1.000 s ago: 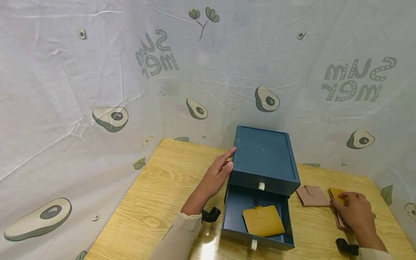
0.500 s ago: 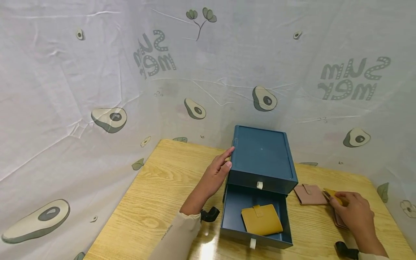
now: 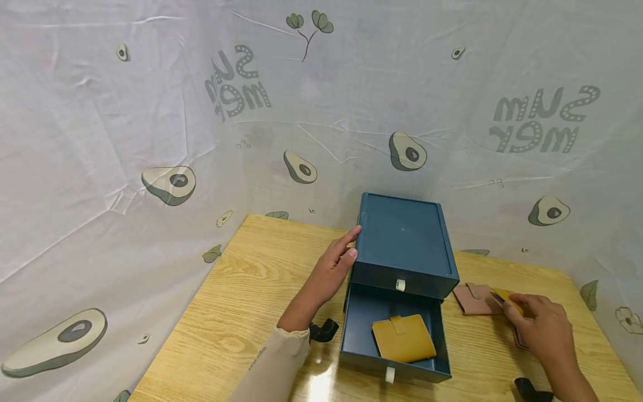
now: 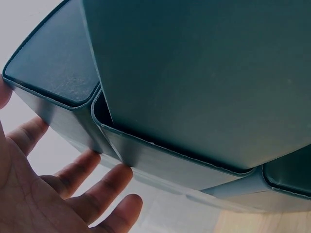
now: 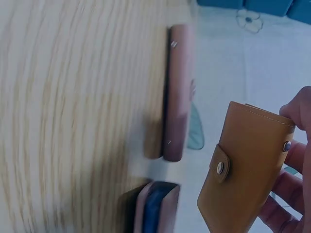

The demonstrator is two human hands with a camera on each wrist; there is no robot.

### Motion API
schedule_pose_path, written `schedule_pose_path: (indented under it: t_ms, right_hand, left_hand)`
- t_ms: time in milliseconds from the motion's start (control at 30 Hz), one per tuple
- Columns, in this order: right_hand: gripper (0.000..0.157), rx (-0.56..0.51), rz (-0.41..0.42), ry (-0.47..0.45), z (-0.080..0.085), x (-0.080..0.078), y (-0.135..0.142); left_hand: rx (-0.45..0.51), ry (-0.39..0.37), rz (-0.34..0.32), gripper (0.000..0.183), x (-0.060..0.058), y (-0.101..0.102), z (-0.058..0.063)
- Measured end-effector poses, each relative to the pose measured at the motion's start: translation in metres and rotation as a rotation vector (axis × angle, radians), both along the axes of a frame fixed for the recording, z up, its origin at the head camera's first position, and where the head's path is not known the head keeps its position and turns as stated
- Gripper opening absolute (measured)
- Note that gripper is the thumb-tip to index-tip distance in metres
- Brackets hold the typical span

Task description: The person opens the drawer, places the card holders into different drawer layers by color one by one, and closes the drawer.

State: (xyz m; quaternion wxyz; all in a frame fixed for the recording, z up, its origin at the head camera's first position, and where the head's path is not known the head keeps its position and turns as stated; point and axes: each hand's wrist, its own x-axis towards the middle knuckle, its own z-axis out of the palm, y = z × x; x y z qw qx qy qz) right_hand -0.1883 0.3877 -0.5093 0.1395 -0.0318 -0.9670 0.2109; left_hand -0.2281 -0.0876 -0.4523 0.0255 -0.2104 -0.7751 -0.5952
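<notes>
Now, on my feed, the right hand [image 3: 545, 329] grasps a yellow wallet [image 5: 243, 170] by one end, raised off the worktop [image 3: 281, 257]. A second ago that wallet lay over the second pink wallet [image 5: 171, 208]; since then it has come up, tilted and shifted towards the cabinet [image 3: 404, 234]. In the head view it now overlaps the near end of the pink wallet [image 3: 472, 301], which lies beside the cabinet as before. I see more of the second pink wallet in the right wrist view; from above, the hand mostly hides it. My left hand [image 3: 329, 273] is unchanged: it grips nothing, fingertips against the cabinet's left side. The drawer [image 3: 361, 329] stays pulled out, the other yellow wallet [image 3: 404, 340] unmoved inside it.
</notes>
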Motion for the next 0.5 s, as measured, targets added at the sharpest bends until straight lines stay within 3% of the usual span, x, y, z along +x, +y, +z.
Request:
schedule_pose_path:
  t_ms: [500]
  right_hand:
    - [0.020, -0.060, 0.061, 0.246, 0.028, 0.037, -0.038]
  left_hand:
    - [0.004, 0.011, -0.015, 0.055, 0.002, -0.003, 0.001]
